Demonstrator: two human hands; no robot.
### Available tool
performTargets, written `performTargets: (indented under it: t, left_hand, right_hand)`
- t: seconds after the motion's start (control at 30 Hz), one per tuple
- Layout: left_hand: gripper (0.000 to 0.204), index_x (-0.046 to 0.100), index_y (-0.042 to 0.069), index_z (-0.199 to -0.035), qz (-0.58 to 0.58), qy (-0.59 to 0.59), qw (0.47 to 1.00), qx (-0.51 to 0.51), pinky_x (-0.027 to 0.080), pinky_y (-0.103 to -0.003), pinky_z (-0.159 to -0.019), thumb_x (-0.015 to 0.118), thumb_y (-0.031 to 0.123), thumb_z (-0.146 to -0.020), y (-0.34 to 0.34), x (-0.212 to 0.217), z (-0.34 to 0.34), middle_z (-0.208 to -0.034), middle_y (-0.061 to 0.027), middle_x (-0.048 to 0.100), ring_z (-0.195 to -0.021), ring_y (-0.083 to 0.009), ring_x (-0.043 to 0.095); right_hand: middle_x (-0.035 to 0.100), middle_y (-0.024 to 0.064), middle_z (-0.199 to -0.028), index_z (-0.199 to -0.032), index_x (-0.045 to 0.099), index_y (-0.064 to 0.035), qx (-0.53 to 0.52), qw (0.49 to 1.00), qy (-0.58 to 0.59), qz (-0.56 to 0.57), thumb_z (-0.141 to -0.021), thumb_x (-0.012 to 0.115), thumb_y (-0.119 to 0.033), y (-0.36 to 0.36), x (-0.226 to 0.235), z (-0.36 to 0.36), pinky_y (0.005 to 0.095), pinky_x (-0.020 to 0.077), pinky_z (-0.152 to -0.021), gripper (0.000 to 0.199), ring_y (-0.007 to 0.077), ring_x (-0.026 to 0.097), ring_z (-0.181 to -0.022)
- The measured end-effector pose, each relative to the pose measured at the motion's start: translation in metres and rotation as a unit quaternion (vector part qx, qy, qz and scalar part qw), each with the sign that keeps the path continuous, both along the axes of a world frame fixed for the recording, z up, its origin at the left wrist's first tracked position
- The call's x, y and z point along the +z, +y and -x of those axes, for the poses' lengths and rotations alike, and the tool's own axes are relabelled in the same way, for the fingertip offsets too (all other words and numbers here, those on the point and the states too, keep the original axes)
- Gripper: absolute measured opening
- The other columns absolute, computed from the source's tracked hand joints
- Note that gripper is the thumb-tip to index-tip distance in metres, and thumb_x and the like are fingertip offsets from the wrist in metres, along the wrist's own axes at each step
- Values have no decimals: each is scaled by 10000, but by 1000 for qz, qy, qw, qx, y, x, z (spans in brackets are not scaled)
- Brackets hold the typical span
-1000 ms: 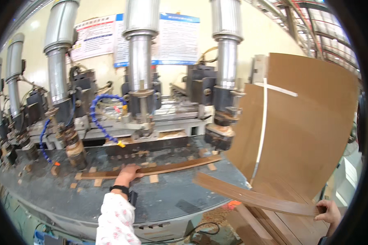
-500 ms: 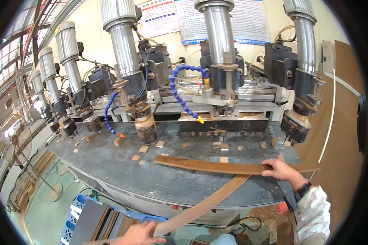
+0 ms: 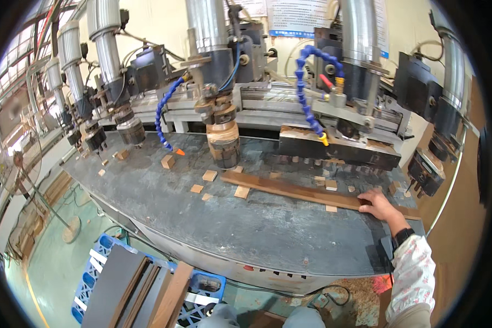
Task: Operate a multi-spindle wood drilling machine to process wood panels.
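- Our right hand is gripping the brown strip, frame right, seemingly steadying it on blocks.
- We aren't seeing our left hand; grip unknown.

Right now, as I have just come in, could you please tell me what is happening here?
The person's right hand is on the right part of a long brown wooden strip, which lies on the dark worktable in front of a row of machine heads. Small wood blocks lie near it. The left hand is out of view.
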State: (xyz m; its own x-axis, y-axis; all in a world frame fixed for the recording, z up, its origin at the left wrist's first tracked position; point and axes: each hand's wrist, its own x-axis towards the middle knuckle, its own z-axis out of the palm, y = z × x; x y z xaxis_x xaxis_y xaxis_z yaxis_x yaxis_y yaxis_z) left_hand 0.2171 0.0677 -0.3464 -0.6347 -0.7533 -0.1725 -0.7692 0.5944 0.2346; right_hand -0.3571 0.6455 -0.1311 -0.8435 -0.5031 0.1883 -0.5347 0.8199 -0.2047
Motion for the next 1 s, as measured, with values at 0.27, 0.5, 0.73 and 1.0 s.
performTargets:
  t: [0.27, 0.5, 0.73, 1.0]
  left_hand:
    - [403, 545, 54, -1048, -142, -7, 990, 4, 481, -411, -752, 710, 258, -742, -3, -93, -19, -861, -167, 626, -822, -367, 597]
    - [517, 443, 44, -1218, -89, -108, 989, -41, 471, -475, -742, 624, 231, -771, 21, -105, -2, -1005, -249, 573, -876, -419, 564]
    - [400, 474, 50, -1040, -55, -85, 995, -3, 502, -493, -689, 630, 289, -760, -8, -212, -46, -1013, -229, 538, -802, -427, 593]
    - [229, 473, 32, -1055, -10, -130, 990, 50, 514, -433, -727, 487, 95, -835, -45, -222, -4, -1021, -209, 538, -892, -392, 587]
  right_hand:
    - [608, 88, -995, -1065, 635, -97, -64, 993, 93, -34, -672, 736, -227, -5, -14, 22, 392, 403, -882, 425, 313, 481, -970]
    - [614, 99, -1019, -1072, 640, -92, -92, 996, 7, -17, -664, 738, -231, -30, -11, 24, 385, 430, -874, 442, 305, 524, -994]
    - [583, 167, -1128, -1180, 553, -29, -127, 987, 96, -18, -714, 683, -131, -69, -28, 5, 394, 424, -907, 494, 329, 523, -1077]
    - [605, 114, -1044, -1082, 596, -24, -240, 970, 2, 38, -735, 656, -74, 21, -38, -165, 323, 476, -726, 356, 204, 595, -870]
